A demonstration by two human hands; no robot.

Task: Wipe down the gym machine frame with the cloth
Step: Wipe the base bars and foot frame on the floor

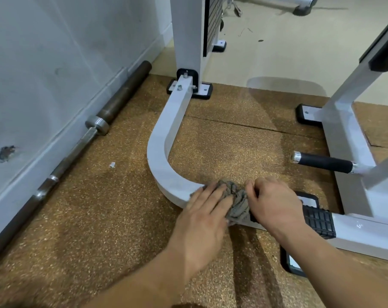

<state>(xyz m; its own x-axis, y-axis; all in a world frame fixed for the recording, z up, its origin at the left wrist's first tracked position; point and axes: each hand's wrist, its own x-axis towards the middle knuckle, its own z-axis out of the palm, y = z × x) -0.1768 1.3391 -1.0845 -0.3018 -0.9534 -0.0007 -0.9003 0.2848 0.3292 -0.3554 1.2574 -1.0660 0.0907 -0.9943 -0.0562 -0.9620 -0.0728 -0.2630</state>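
A white curved frame bar (164, 138) of the gym machine runs along the floor from an upright post down to the near right. A bunched grey cloth (237, 201) lies on this bar near its lower bend. My left hand (206, 216) presses flat on the cloth's left side with straight fingers. My right hand (271, 203) has its fingers curled over the cloth's right side, gripping it. Part of the cloth is hidden under both hands.
A long barbell (95, 125) lies along the white wall at left. A black ribbed foot plate (317, 221) sits on the frame just right of my hands. A black-grip handle (324, 162) sticks out at right. Brown speckled rubber mat (88, 218) covers the floor.
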